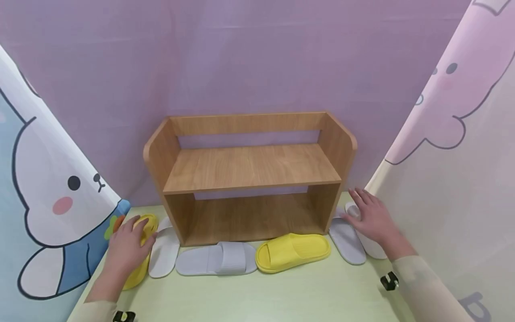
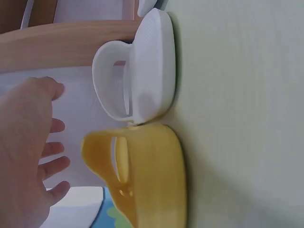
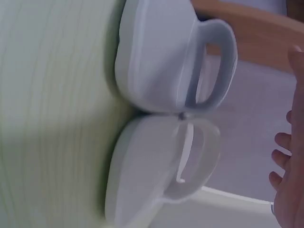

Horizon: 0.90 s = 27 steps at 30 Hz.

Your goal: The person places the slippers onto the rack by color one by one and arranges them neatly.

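My left hand (image 1: 128, 246) hovers over a yellow slipper (image 1: 138, 275) left of the wooden shelf; its fingers are spread and apart from the slipper in the left wrist view. A white slipper (image 1: 164, 255) lies beside that yellow one. On the right, my right hand (image 1: 374, 219) is held above a grey slipper (image 1: 349, 243) and a white slipper (image 1: 374, 248), fingers extended and holding nothing. In front of the shelf lie another grey slipper (image 1: 233, 258) and another yellow slipper (image 1: 293, 252), both sideways.
The two-tier wooden shelf (image 1: 253, 167) stands at the back of the pale green table (image 1: 257, 299), with no slippers on its boards. Behind it hangs a purple cloth (image 1: 257, 58). Cartoon-printed cloths flank the table, a rabbit (image 1: 52, 179) on the left.
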Motion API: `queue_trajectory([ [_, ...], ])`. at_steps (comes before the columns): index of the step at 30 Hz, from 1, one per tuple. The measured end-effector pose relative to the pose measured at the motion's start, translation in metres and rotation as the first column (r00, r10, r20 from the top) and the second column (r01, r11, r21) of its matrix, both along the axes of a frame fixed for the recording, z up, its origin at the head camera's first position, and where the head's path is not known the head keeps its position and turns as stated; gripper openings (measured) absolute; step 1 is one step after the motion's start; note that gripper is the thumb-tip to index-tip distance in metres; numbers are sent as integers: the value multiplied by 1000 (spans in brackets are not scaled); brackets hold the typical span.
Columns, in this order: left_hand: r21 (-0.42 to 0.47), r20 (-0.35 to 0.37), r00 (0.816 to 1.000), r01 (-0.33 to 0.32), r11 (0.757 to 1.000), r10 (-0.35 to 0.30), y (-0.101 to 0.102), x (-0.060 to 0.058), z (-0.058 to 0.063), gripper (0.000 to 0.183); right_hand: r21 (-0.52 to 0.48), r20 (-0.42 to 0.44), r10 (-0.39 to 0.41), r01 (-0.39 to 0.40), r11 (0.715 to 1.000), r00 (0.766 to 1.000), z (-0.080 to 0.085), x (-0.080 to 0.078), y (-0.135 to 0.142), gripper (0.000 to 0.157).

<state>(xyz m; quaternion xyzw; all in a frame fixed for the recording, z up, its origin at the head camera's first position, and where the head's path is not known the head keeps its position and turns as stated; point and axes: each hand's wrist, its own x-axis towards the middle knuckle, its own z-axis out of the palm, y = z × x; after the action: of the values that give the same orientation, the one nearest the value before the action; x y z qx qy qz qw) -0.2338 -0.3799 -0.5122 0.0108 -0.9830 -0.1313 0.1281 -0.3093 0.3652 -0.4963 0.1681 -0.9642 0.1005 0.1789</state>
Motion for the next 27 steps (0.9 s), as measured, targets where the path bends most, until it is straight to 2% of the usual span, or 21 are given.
queue_trajectory([
  [4,49,7,1000,-24,999,23,-6,8,-5,68,-138,-30,20,-24,990,999,-2,1,-11,83],
  [7,93,12,999,-43,995,42,-9,14,-8,67,-249,-42,41,-50,967,998,-3,0,-19,77],
  [11,136,38,997,-73,988,69,-13,20,-10,68,-395,-30,89,-94,914,996,-5,1,-30,71],
  [15,148,81,992,-112,983,101,-17,26,-11,75,-514,19,125,-98,852,992,-7,5,-39,66],
  [23,142,152,981,-146,979,124,-23,31,-12,94,-633,20,124,-84,770,992,-10,10,-53,56],
  [27,139,175,975,-160,977,135,-24,33,-12,103,-665,2,115,-85,742,993,-12,10,-59,53],
])
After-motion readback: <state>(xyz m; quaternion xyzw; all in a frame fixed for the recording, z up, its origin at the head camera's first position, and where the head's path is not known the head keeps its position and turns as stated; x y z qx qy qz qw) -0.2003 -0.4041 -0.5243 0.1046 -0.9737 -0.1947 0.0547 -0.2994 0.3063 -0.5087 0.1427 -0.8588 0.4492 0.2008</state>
